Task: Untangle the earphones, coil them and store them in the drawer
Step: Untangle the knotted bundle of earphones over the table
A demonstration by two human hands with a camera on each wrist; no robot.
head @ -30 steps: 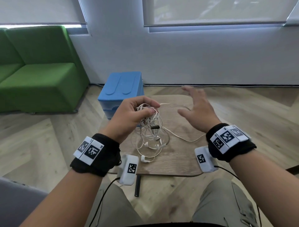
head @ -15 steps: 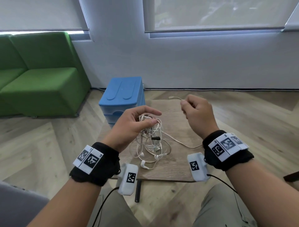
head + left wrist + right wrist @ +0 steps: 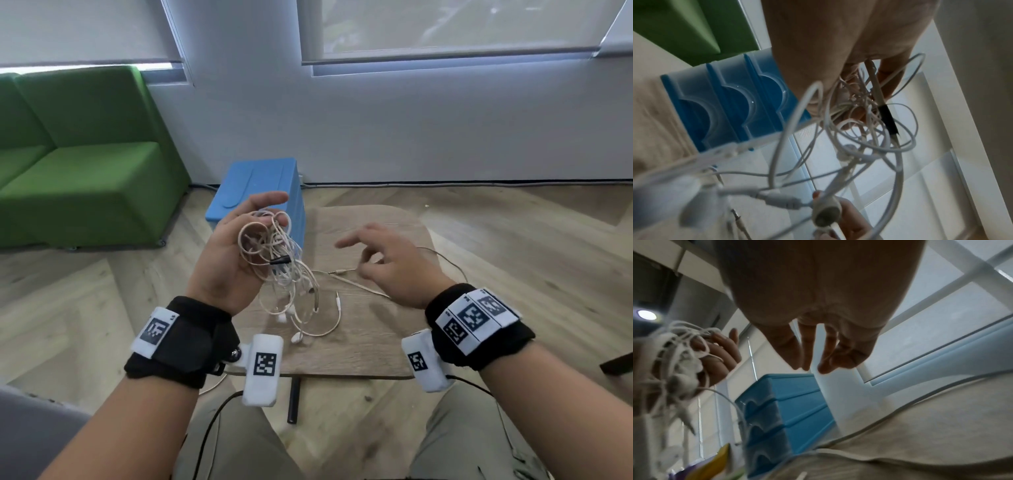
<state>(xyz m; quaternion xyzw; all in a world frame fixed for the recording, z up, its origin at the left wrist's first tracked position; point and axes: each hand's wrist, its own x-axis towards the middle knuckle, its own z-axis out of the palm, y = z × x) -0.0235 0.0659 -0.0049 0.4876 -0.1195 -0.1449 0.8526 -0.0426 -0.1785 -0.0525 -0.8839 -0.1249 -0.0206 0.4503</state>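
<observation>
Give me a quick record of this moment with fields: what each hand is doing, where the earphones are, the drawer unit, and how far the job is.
left hand: left hand palm up, fingers curled round the tangled bundle of white earphone cables
right hand: right hand hovers over the small wooden table, fingers loosely spread, holding nothing
earphones: bundle lifted; loops and earbuds hang to the table; one cable with a metal jack plug trails across it
drawers: blue plastic drawer unit on the floor beyond the table, drawers closed
progress: still tangled, not coiled

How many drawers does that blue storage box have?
3, stacked on the front of the blue box: top drawer, middle drawer, bottom drawer. None seems hidden.
</observation>
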